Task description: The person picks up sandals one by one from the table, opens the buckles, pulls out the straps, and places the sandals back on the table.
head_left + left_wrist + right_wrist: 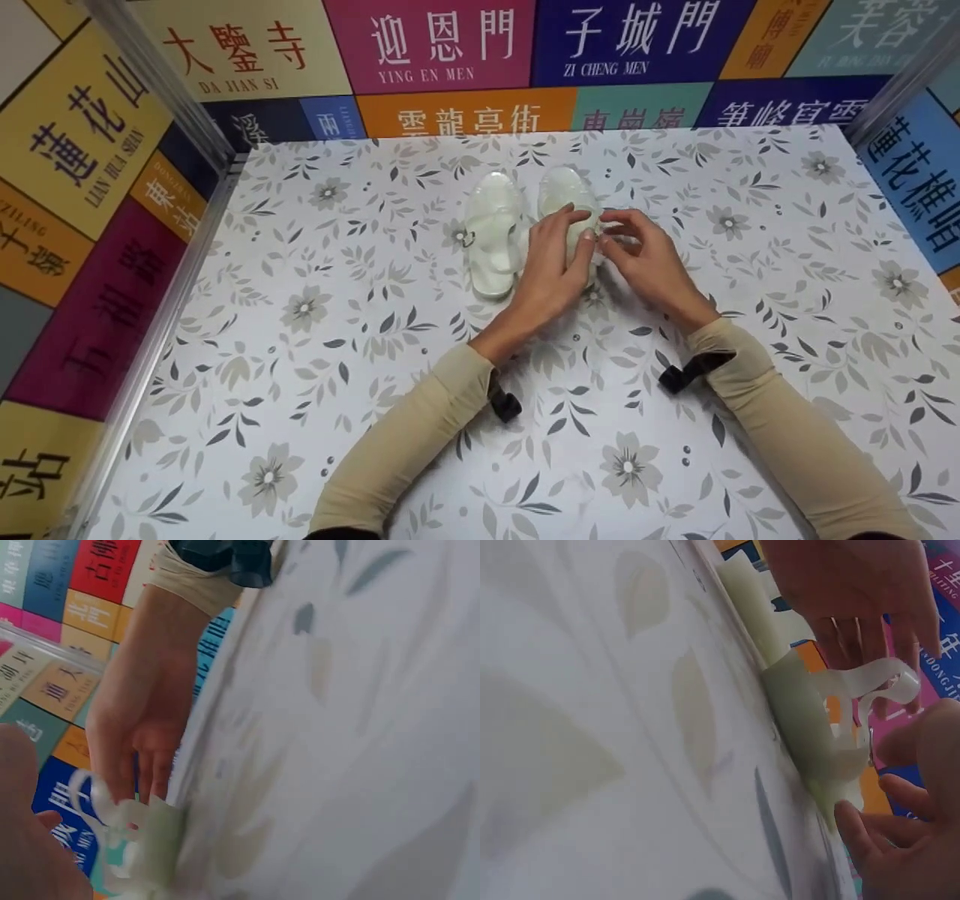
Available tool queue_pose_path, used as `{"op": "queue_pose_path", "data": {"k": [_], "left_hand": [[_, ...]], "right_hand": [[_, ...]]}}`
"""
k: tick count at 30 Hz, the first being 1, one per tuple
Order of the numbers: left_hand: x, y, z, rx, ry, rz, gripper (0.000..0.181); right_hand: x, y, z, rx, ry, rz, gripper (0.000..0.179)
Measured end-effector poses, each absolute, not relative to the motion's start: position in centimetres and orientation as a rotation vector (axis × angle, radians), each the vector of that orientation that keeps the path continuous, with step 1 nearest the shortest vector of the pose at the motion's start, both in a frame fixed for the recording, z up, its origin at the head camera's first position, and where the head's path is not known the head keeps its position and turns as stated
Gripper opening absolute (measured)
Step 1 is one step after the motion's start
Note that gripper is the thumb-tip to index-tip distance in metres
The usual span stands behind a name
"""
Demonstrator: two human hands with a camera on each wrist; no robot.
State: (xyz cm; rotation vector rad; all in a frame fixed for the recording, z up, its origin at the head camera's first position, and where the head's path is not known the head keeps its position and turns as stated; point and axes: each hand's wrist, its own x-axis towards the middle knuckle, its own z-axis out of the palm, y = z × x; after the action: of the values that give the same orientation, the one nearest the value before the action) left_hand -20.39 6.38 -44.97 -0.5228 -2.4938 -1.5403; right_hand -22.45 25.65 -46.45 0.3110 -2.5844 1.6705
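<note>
A pair of pale, milky-green sandals stands side by side near the far part of the table. Both hands are at the right sandal, whose translucent strap rises as a loop above the sole. My left hand reaches in from the left, thumb and fingers spread beside the strap. From the right, my right hand has its thumb and bent fingers close to the small buckle; I cannot tell whether they pinch it. The left sandal lies flat, its strap across the top.
A white cloth with grey flowers and leaves covers the table. Colourful panels with Chinese lettering stand along the back and sides. Metal posts frame the corners. A black wrist camera hangs under the left sleeve.
</note>
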Motion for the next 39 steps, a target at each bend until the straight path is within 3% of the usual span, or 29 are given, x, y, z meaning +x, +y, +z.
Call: {"op": "queue_pose_path", "data": {"k": [6,12,16,27,34,39], "left_hand": [[-20.3,3.6,-42.6,-0.606,-2.390,-1.478,0.035],[-21.3,-0.9,-43.0,-0.453,-2.386,-1.428,0.038],[-21.7,-3.5,-44.4,-0.338,-2.432,-1.432,0.039],[-21.3,-6.6,-47.5,-0.187,-2.561,-1.589,0.040],[-20.9,-6.8,-47.4,-0.153,-2.597,-1.619,0.040],[-20.9,-6.9,-47.3,-0.154,-2.607,-1.630,0.040]], "right_hand": [[-21.7,23.5,-43.7,0.403,-2.442,1.747,0.043],[-20.6,20.3,-41.9,0.483,-2.387,1.981,0.043],[-20.0,17.6,-42.9,0.525,-2.395,2.039,0.051],[-18.7,12.9,-47.4,0.476,-2.555,2.010,0.098],[-19.3,12.7,-48.0,0.346,-2.337,2.248,0.081],[-19.7,13.2,-48.2,0.400,-2.383,2.327,0.093]]}}
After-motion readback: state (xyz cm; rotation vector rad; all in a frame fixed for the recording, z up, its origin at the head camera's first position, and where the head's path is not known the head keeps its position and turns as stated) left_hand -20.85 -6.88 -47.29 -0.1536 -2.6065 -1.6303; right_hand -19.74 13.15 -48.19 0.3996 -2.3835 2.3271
